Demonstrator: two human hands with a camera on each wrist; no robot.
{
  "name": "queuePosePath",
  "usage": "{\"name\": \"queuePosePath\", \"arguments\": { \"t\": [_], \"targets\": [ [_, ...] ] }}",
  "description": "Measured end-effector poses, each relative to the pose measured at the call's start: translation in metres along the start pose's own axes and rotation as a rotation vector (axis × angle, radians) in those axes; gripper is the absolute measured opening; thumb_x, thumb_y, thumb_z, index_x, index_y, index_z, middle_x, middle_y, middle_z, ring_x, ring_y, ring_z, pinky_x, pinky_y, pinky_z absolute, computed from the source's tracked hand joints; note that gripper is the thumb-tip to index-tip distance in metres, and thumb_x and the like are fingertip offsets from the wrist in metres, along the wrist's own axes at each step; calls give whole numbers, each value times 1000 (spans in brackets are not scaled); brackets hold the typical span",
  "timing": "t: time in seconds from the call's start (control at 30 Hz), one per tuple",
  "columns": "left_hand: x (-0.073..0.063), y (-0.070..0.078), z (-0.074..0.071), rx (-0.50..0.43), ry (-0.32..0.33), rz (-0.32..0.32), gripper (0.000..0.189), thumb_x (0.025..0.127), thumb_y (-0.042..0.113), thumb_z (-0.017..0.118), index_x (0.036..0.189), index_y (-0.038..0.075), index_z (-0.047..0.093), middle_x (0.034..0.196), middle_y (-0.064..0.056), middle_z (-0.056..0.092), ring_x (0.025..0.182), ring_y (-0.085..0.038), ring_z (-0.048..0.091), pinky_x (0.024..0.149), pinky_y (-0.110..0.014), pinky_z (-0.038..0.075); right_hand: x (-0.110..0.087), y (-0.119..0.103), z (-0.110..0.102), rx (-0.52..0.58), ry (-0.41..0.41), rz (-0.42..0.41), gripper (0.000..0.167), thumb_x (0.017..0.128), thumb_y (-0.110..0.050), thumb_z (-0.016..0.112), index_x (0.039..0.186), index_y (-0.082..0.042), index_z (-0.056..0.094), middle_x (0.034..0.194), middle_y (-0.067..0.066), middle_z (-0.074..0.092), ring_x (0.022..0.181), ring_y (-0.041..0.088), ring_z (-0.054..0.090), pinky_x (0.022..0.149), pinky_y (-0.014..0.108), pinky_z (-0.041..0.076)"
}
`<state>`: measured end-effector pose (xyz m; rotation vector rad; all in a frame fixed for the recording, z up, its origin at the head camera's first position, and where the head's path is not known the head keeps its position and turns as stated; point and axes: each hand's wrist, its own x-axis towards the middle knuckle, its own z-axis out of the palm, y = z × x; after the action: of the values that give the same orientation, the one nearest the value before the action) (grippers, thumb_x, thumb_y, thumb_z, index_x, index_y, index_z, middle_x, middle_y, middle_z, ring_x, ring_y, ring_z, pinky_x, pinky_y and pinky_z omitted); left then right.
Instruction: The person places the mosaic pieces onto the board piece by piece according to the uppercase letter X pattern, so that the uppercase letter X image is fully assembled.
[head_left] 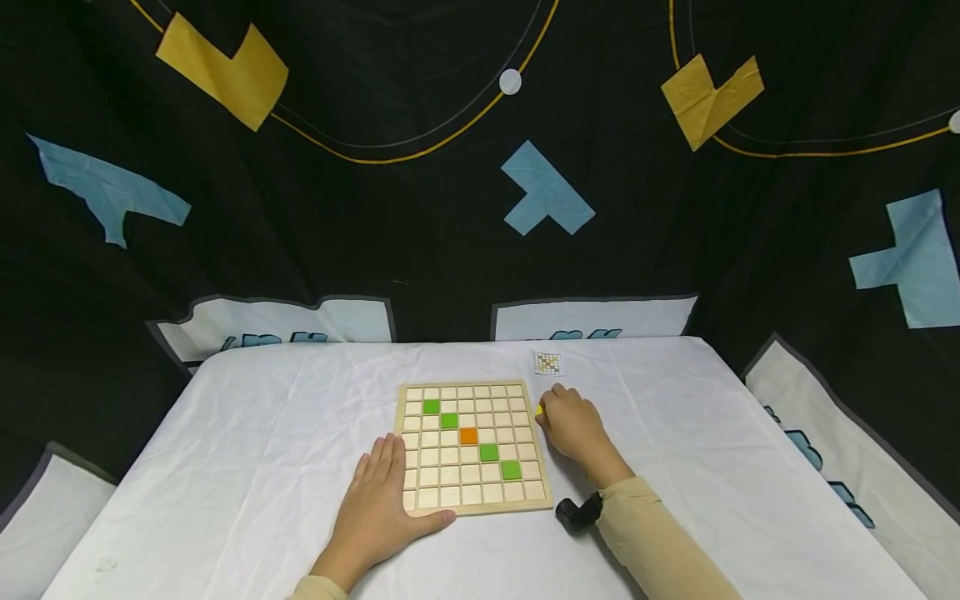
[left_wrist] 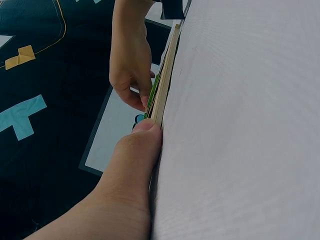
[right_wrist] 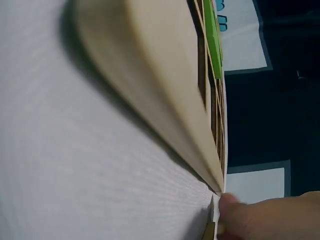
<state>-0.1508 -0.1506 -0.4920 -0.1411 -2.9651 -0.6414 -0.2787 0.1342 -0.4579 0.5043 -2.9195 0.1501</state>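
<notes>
A square wooden grid board (head_left: 474, 507) lies on the white table, with several green tiles (head_left: 489, 452) and an orange tile (head_left: 468, 437) running diagonally across it. My left hand (head_left: 378, 504) rests along the board's left side, fingers straight, its thumb (left_wrist: 145, 127) at the near edge. Beside the board's upper right edge, my right hand (head_left: 573, 425) pinches a small yellow tile (head_left: 539, 410). The right wrist view shows that yellow tile low at the bottom, near the board's corner, mostly hidden by the fingers.
A small pattern card (head_left: 548, 363) with coloured squares lies beyond the board's far right corner. White cloth (head_left: 247, 450) covers the table. A dark curtain (head_left: 420, 250) with yellow and blue shapes hangs behind it. A black wrist camera (head_left: 577, 515) sits by the right sleeve.
</notes>
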Motion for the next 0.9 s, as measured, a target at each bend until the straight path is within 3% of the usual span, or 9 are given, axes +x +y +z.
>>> {"name": "queuePosePath", "arguments": {
  "t": [0.17, 0.37, 0.57, 0.9],
  "targets": [
    [0, 0, 0, 0, 7, 4, 139, 64, 93, 56, 154, -8, 22, 163, -24, 21, 153, -39, 17, 124, -54, 17, 4, -3, 0, 92, -6, -14, 28, 94, -30, 69, 108, -6, 67, 95, 3, 62, 87, 21, 60, 71, 37, 53],
    [0, 1, 0, 2, 4, 0, 140, 64, 93, 56, 154, -8, 21, 163, -24, 20, 153, -39, 17, 124, -54, 17, 14, -15, -4, 174, -70, -69, 29, 95, -30, 68, 113, -8, 67, 99, 0, 62, 85, 16, 57, 74, 35, 52],
    [0, 1, 0, 2, -3, -4, 139, 64, 93, 55, 154, -8, 21, 163, -24, 20, 153, -39, 17, 125, -54, 16, 20, -26, -8, 171, -89, -128, 26, 94, -29, 69, 112, -10, 69, 101, 0, 64, 88, 17, 60, 77, 35, 55],
    [0, 0, -1, 5, 1, 3, 138, 65, 93, 55, 153, -9, 22, 162, -25, 21, 153, -39, 17, 124, -55, 17, 29, -34, -9, 133, -125, -147, 25, 95, -29, 68, 111, -11, 69, 101, 0, 64, 88, 17, 61, 77, 34, 54]
  ]
}}
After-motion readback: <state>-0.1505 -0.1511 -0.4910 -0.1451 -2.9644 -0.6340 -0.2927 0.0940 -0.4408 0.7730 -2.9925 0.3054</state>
